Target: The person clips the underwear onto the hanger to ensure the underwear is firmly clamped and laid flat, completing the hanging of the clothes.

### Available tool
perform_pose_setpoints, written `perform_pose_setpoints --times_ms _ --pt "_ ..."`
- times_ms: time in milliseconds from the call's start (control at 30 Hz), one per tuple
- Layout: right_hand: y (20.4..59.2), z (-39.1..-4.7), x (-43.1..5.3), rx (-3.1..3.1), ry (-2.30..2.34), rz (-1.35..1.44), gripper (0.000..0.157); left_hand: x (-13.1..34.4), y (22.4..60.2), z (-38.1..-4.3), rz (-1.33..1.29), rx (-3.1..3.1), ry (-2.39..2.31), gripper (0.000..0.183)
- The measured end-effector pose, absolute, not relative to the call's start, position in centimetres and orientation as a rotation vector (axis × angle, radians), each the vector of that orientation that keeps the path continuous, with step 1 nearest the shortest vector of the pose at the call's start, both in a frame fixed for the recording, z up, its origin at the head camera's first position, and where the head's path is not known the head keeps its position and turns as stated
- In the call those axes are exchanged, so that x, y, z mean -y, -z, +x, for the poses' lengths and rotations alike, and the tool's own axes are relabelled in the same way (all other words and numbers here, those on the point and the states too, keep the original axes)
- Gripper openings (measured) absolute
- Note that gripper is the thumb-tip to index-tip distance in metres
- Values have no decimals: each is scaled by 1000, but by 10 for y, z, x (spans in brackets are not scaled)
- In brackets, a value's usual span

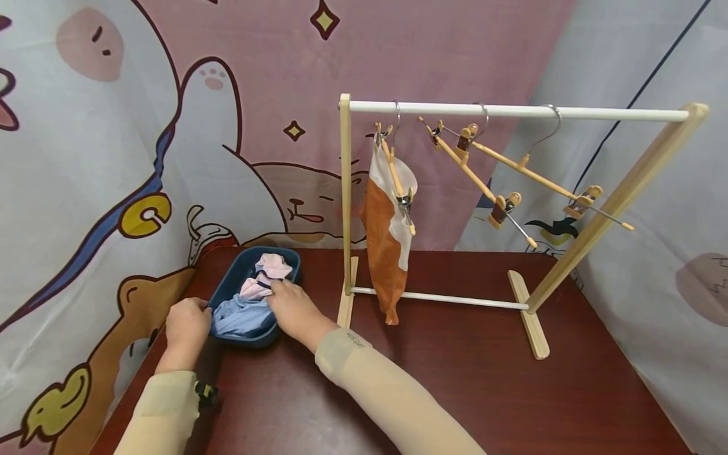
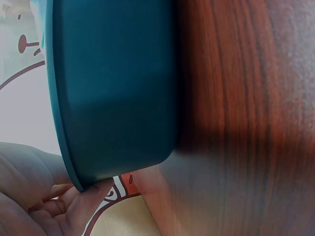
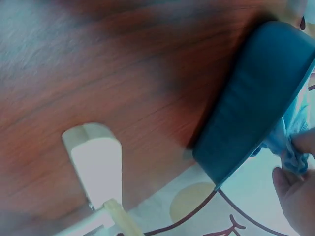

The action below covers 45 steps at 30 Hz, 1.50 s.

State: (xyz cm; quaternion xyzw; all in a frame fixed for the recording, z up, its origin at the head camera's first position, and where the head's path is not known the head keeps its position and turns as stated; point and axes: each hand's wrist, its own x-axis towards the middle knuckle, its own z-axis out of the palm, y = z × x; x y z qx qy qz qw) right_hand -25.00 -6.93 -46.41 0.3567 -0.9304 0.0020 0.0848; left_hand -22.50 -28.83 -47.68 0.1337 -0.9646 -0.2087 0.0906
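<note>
A dark blue plastic basin (image 1: pixel 250 342) stands at the table's left side with crumpled cloth inside. Light-blue cloth (image 1: pixel 241 316) lies in its near part, and pink cloth (image 1: pixel 273 265) with dark trim in its far part. My left hand (image 1: pixel 188 321) grips the basin's left rim; the left wrist view shows thumb and fingers (image 2: pixel 91 201) pinching its edge. Over the right side reaches my right hand (image 1: pixel 297 311). In the right wrist view, this hand (image 3: pixel 301 196) pinches a bunch of blue cloth (image 3: pixel 294 160) between thumb and fingers, just above the rim.
Right of the basin stands a wooden drying rack (image 1: pixel 345 196) with a white top bar (image 1: pixel 421 110). An orange-and-white garment (image 1: pixel 382 237) hangs clipped on one hanger; two clip hangers (image 1: pixel 463 163) beside it hold nothing. A patterned curtain (image 1: pixel 443 50) backs the brown table (image 1: pixel 443 354).
</note>
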Motion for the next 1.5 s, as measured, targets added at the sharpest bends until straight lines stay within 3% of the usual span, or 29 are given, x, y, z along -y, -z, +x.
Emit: perform_pose_setpoints --times_ms 233,533,767,1100,1500 --pt "462 -252 63 2742 -1 990 27 290 476 -225 362 2854 620 22" --pt "462 -250 59 2861 -178 953 9 290 476 -224 373 2853 636 23" --pt "458 -253 55 2855 -490 866 19 290 478 -224 385 2851 627 22" --pt "416 -261 46 2677 -1139 662 11 291 480 -226 378 2869 608 22" --pt "372 -256 33 2508 -1297 672 12 287 478 -224 399 2877 596 25"
